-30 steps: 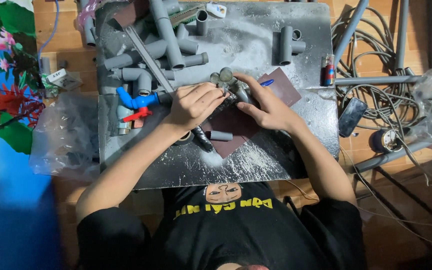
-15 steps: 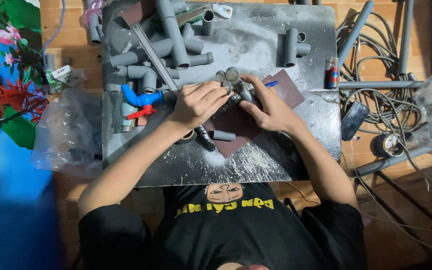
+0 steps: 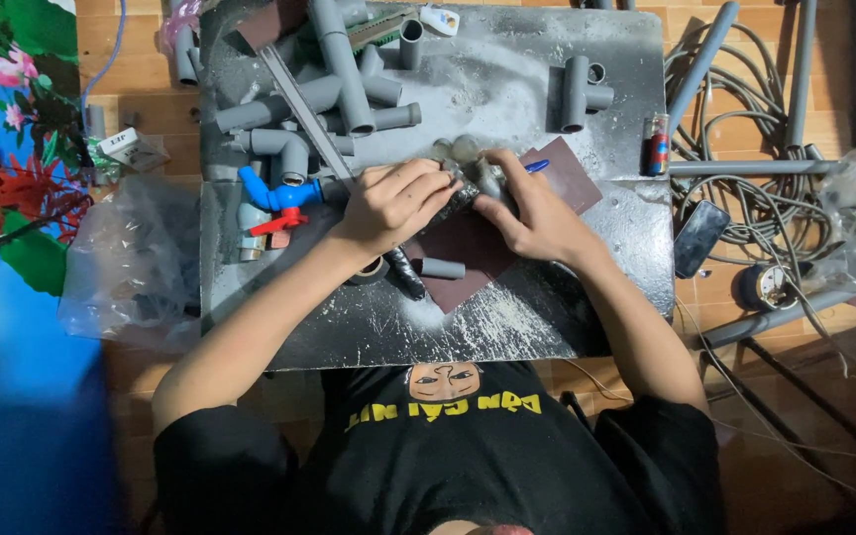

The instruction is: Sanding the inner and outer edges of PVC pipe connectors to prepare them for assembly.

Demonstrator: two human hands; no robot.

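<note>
Hands meet at the middle of a dusty grey work board [image 3: 547,89] in the head view, the only view there is. The left hand [image 3: 393,203] curls its fingers around a grey pipe fitting [image 3: 473,178], pressing it from the left, while the right hand [image 3: 532,213] pinches the same fitting from the other side, thumb and fingers closed on it. The fitting sits just above a sheet of dark brown sandpaper [image 3: 478,253] that lies under both hands; whether it touches the sheet I cannot tell. A short grey pipe stub [image 3: 443,268] rests on the sandpaper just below the hands, and a dark cylindrical piece [image 3: 403,272] lies tilted beside it. A blue pen [image 3: 537,165] pokes out just above the right hand.

To the left of the left hand stands a blue valve with a red handle [image 3: 274,198], joined to grey elbows. Behind it lies a heap of grey pipes and tees [image 3: 334,74], crossed by a long metal strip [image 3: 304,109]. A single grey tee [image 3: 577,94] stands apart at the upper right of the board, and a small lighter [image 3: 658,147] lies near the right edge. White dust covers the board. Off the board to the right lie coiled cables [image 3: 745,198] and a dark phone [image 3: 700,238].
</note>
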